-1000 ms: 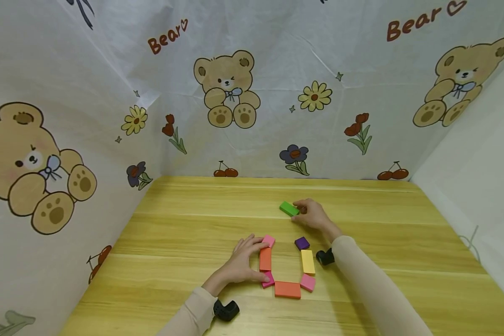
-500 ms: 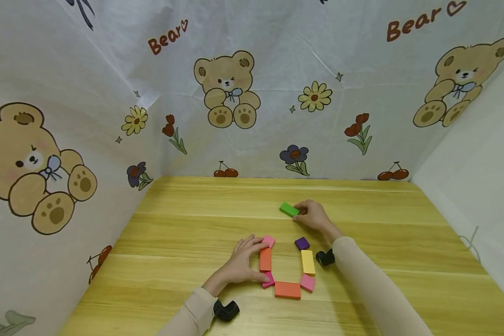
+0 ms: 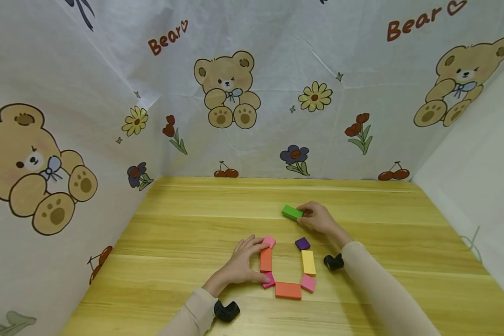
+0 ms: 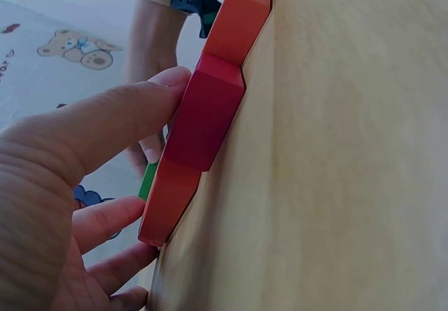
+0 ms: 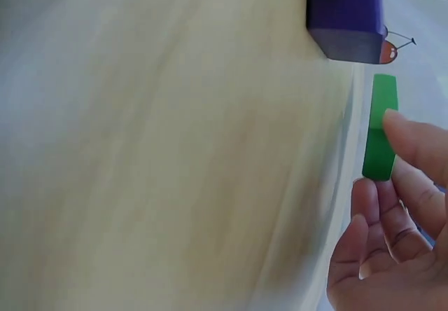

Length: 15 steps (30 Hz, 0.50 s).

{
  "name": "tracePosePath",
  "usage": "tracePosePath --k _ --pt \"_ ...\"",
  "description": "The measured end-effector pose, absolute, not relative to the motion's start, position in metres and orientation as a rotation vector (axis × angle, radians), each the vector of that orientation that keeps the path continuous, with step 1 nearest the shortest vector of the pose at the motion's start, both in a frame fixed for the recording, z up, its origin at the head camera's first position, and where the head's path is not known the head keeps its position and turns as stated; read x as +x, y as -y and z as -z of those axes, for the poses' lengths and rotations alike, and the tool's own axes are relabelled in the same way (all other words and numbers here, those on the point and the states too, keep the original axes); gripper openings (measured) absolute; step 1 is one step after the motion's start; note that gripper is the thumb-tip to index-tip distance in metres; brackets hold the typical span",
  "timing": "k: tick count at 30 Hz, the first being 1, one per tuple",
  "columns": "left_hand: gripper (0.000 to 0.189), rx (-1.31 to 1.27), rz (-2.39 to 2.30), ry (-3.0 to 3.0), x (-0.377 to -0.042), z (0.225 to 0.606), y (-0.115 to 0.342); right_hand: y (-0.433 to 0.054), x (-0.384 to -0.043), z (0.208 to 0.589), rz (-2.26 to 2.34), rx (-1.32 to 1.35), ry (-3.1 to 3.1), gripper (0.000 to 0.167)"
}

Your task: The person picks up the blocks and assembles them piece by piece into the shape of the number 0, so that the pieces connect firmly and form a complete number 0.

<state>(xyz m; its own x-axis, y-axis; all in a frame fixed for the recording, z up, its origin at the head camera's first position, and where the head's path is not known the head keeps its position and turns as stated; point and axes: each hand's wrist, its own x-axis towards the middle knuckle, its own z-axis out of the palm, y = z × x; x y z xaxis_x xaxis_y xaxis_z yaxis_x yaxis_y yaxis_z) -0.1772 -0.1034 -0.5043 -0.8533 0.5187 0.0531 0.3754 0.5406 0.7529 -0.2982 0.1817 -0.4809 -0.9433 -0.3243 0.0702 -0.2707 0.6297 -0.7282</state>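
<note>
My right hand [image 3: 319, 218] pinches one end of a green rectangular block [image 3: 291, 212] between thumb and fingers at the back of the group; the right wrist view shows the green block [image 5: 379, 129] near the tabletop's edge line. My left hand [image 3: 240, 265] lies along the left side of a block outline, its fingers spread. Its thumb touches a magenta block [image 3: 269, 282], and its index finger reaches a pink block [image 3: 269, 241]. Between those two stands an orange-red block [image 3: 266, 262]. In the left wrist view the thumb rests against the magenta block [image 4: 204, 125].
Another orange-red block [image 3: 288, 290] forms the outline's near side. A pink block [image 3: 308, 283], a yellow block [image 3: 308, 262] and a purple block [image 3: 302, 243] run up its right side. Bear-printed cloth [image 3: 269, 140] hangs behind the wooden table [image 3: 185, 224].
My right hand has drawn the green block slightly right and nearer, and the right forearm has shifted right. My left hand and the outline of blocks stay in place.
</note>
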Motion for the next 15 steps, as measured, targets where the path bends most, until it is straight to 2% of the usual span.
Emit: tracePosePath --k 15 --pt "0.083 0.752 -1.214 -2.587 -0.177 0.502 0.102 -0.197 -0.278 0.480 1.293 -0.693 -2.589 0.034"
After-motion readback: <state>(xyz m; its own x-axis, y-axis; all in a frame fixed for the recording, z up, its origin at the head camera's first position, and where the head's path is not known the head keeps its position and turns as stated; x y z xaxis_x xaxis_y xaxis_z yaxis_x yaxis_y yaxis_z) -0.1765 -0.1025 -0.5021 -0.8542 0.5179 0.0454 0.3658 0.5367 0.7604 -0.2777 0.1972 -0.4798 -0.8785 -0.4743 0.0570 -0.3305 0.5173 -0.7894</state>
